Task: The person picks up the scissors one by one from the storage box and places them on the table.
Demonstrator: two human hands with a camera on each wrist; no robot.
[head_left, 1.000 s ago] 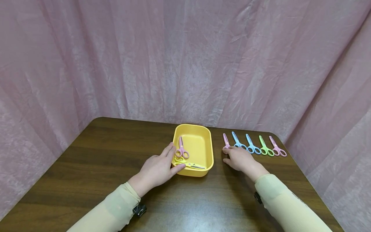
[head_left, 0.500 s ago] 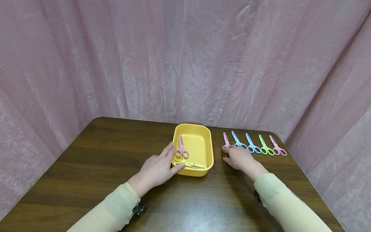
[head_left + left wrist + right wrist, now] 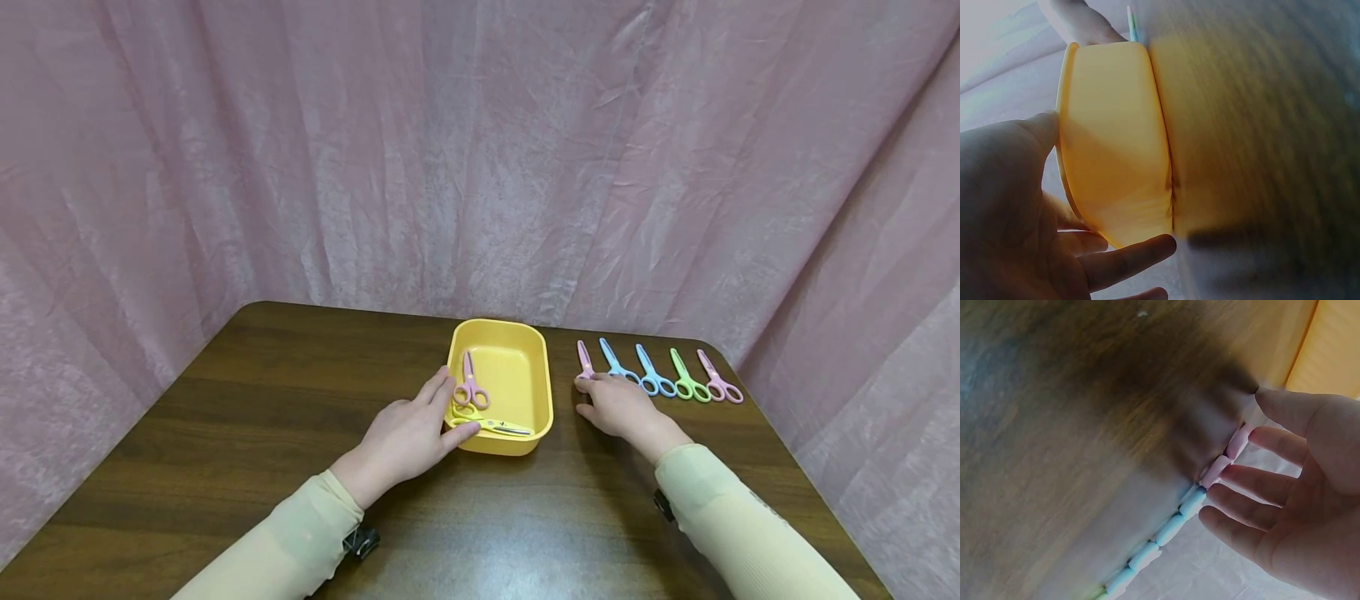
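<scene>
A yellow plastic tray (image 3: 545,367) stands near the table's back edge, holding pink scissors (image 3: 470,392) and yellow-handled scissors (image 3: 495,427). My left hand (image 3: 408,433) touches its near left corner, thumb at the rim and fairly straight fingers along the side. In the left wrist view, the thumb meets the tray's rim. To the tray's right, my right hand (image 3: 622,408) reaches the handles of pink scissors (image 3: 585,358), which it partly covers. The right wrist view shows its relaxed fingers (image 3: 1263,481) beside the pink handle loops, with no grip around them.
Two blue scissors (image 3: 615,364), green scissors (image 3: 690,379) and more pink scissors (image 3: 720,379) lie rightward in a row, tips pointing to the back. A pink curtain (image 3: 480,167) hangs behind the dark wooden table (image 3: 262,400).
</scene>
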